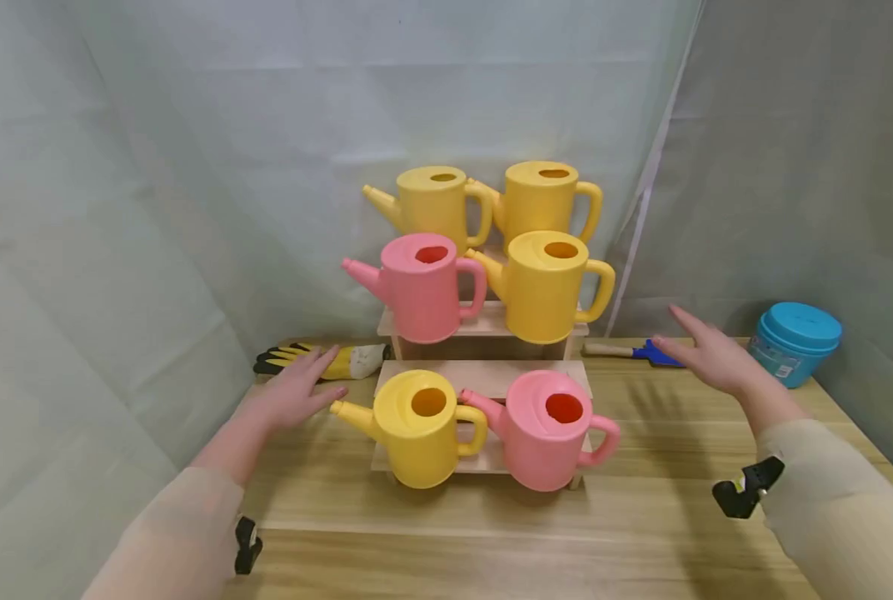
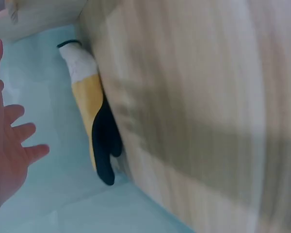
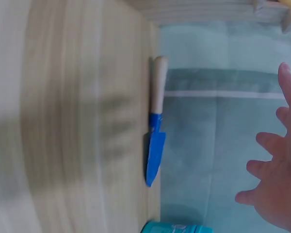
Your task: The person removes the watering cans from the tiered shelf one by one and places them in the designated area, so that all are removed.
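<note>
My left hand (image 1: pixel 296 395) hovers over the table's left side with fingers spread, holding nothing. Beyond it lies a yellow, black and white work glove (image 2: pixel 89 97). On the other side my right hand (image 1: pixel 715 357) is held up, fingers spread and free of any object, near a blue trowel (image 3: pixel 155 145) with a wooden handle. Between the hands, watering cans stand on a tiered wooden stand (image 1: pixel 484 377). The bottom tier has a yellow watering can (image 1: pixel 422 450) and a pink watering can (image 1: pixel 542 454). Above are another pink watering can (image 1: pixel 424 300) and several yellow ones (image 1: pixel 542 296).
A blue lidded tub (image 1: pixel 795 343) stands at the table's right back corner. Pale cloth (image 1: pixel 266 167) hangs behind and beside the wooden table (image 1: pixel 416 550). The stand's front edge sits near the middle of the table.
</note>
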Motion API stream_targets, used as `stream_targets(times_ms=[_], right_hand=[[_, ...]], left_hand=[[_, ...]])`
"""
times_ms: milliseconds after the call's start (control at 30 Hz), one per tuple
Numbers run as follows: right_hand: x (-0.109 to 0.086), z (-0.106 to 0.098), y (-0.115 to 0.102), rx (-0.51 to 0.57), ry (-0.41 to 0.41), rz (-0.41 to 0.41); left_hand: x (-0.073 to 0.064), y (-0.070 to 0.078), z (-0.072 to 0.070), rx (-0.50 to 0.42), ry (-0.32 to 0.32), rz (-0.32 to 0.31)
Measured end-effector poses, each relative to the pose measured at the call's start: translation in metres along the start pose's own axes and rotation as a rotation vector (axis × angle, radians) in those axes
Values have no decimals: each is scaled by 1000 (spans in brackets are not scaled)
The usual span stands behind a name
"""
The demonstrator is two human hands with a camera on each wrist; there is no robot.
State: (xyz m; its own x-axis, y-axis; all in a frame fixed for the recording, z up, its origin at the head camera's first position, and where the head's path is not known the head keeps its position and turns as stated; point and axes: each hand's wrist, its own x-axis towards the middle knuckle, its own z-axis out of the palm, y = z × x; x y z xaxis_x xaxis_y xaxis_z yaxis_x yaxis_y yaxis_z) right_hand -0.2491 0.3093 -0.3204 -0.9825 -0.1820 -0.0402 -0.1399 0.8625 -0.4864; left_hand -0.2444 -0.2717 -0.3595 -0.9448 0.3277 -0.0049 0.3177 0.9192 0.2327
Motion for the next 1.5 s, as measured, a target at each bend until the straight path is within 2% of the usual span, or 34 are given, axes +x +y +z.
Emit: stream_targets(times_ms=[333,500,567,700,800,833,1067,1200,1500], right_hand=[[18,-16,-30,168,76,-6],[29,-29,-46,288,146,-2],[32,-35,-52,330,169,-7],[38,-44,-67,378,212,-14],[42,-48,-78,392,232,-7],[43,-49,-81,398,235,-5],[50,-56,-96,444,246,-5],[53,-60,-103,439,238,5],[64,-72,-120,442,228,-12]], left_hand=[[-11,0,31,-171,17,105],[-18,5,49,-314,-19,141],[-23,6,55,-376,-50,144],[-31,11,62,-449,-91,84],[-34,15,63,-465,-100,32],[-35,15,64,-468,-99,31],[-36,17,70,-525,-97,60],[-37,17,73,-533,-86,49],[-39,23,84,-614,-68,91]])
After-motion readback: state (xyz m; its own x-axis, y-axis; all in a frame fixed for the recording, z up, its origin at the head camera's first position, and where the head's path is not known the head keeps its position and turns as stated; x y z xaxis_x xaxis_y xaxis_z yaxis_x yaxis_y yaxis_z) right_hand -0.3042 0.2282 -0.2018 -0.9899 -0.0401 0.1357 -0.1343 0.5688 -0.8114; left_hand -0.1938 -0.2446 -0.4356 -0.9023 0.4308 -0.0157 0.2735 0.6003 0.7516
